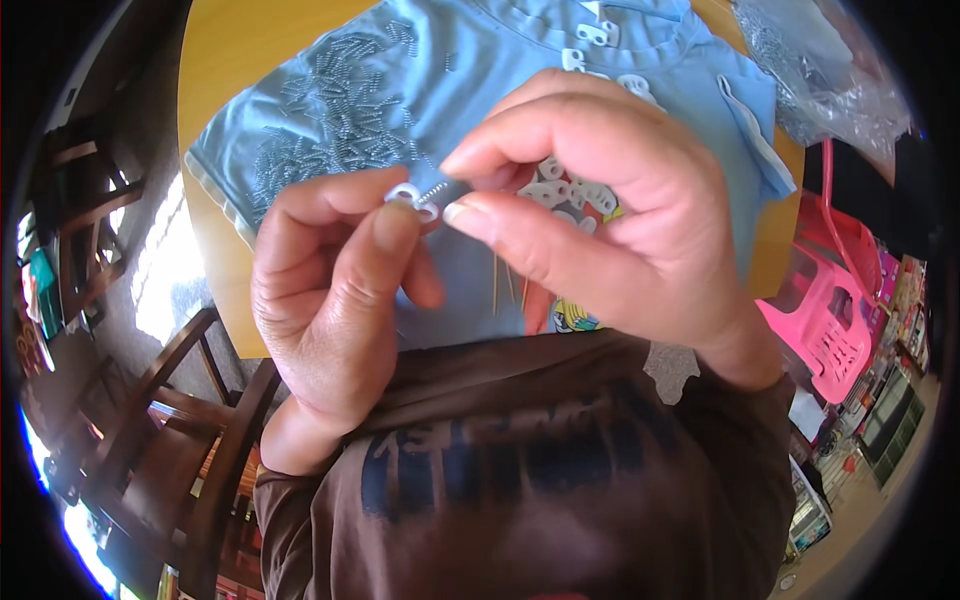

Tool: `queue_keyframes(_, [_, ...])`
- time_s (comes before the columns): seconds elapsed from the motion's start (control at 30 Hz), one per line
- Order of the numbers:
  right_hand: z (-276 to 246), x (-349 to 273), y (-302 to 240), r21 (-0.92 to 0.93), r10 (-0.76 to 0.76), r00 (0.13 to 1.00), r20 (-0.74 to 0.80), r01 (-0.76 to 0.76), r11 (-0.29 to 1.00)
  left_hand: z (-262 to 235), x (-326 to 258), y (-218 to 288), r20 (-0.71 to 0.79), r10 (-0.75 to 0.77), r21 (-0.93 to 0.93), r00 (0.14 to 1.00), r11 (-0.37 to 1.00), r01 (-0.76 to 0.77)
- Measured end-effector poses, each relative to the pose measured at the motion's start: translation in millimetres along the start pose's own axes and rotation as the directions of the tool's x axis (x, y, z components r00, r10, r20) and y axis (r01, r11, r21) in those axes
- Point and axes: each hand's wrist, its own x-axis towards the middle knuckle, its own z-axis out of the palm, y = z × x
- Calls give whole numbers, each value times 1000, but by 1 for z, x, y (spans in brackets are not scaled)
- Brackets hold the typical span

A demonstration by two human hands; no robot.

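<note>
Over one shirt, left hand pinches one white piece touching one spring.

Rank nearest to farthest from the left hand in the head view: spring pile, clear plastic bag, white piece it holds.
1. White piece: pinched by the left hand.
2. Spring pile: on the blue shirt, left side.
3. Clear plastic bag: upper right.

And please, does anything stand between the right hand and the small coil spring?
Nothing visible does. The coil spring points toward the right hand, with the white plastic piece, held by the left hand, at its other end.
</note>
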Motion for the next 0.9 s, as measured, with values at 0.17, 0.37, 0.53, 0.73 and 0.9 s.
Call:
queue_keyframes(0.17, [-22, -20, 3, -43, 31, 992, -124, -37, 998, 5, -4, -3, -29, -37, -3, 999, 999, 37])
queue_keyframes(0.37, [-29, -58, 11, -391, 42, 999, -20, -46, 919, 3, -9, -7, -23, -62, 15, 998, 998, 62])
queue_keyframes(0.53, [-16, -72, 18, -587, -20, 999, 29, 33, 809, 5, -10, -9, -10, -69, 18, 998, 997, 70])
queue_keyframes(0.73, [-13, -71, 22, -634, -52, 998, 45, 69, 770, 6, -15, -10, -13, -89, 28, 996, 996, 89])
queue_keyframes(0.9, [-7, -73, 15, -466, -126, 986, -106, 63, 883, 7, -23, -9, 0, -110, -7, 994, 994, 110])
